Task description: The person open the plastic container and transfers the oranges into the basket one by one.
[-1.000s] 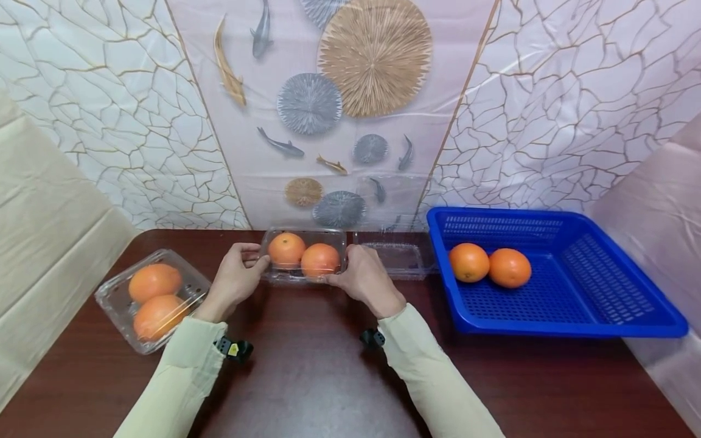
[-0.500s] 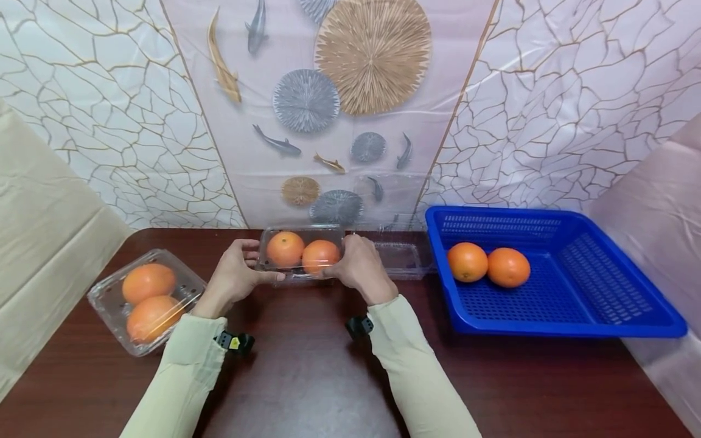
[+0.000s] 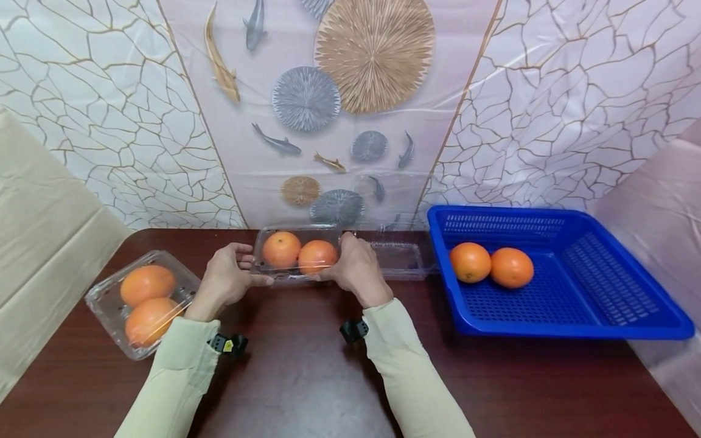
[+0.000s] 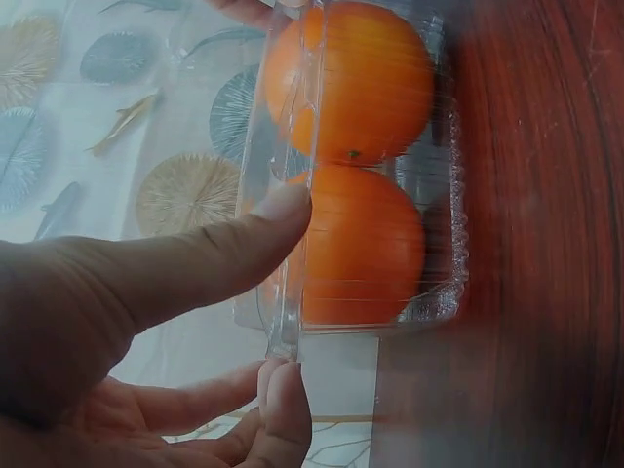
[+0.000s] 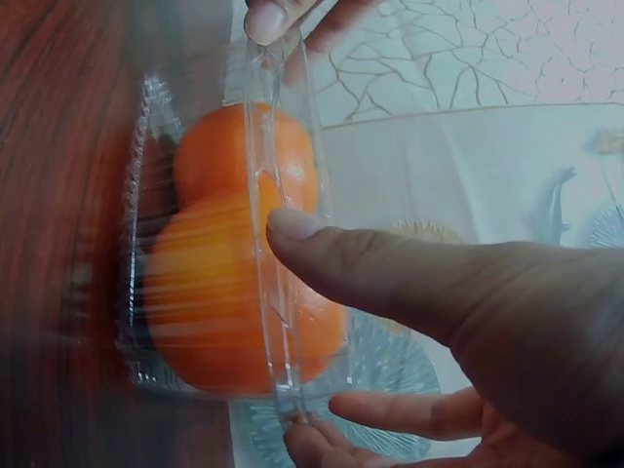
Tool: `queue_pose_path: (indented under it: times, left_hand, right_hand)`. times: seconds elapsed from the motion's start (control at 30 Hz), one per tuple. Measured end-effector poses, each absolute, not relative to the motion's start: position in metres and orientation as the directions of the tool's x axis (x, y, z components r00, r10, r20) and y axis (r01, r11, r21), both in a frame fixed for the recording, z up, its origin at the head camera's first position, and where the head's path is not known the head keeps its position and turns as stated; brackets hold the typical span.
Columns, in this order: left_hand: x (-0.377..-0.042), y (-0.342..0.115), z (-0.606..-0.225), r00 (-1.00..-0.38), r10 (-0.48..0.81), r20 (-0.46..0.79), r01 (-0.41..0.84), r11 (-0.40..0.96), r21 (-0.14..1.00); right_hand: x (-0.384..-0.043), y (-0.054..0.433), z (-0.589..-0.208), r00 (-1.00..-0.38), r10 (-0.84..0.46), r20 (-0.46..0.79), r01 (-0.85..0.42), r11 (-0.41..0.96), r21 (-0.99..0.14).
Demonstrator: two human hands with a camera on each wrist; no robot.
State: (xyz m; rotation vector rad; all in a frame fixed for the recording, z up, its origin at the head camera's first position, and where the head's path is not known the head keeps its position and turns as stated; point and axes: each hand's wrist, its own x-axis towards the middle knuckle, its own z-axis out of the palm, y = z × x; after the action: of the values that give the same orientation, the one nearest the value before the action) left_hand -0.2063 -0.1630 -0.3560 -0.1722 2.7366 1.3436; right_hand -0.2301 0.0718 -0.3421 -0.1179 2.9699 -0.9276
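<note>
Clear container (image 3: 292, 276), two oranges (image 3: 282, 250) inside
Your left hand (image 3: 226, 277) and right hand (image 3: 357, 267) pinch the edge at its opposite ends.

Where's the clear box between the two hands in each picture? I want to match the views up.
Head: the box sits left of and just below centre, between the left hand and right hand.
Left wrist: the box is in the upper middle, reaching the top edge.
Right wrist: the box is left of centre.
Shared landmark: the two oranges inside it.
</note>
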Motion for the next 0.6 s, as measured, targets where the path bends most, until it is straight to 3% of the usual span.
queue_pose_path:
  times: [0.6]
  left_hand:
    - [-0.209, -0.176, -0.361, -0.986, -0.037, -0.165, -0.154, 0.590, 0.792]
  right_hand:
    - [-0.231, 0.069, -0.344, -0.994, -0.043, -0.098, 0.032, 0.755, -0.655]
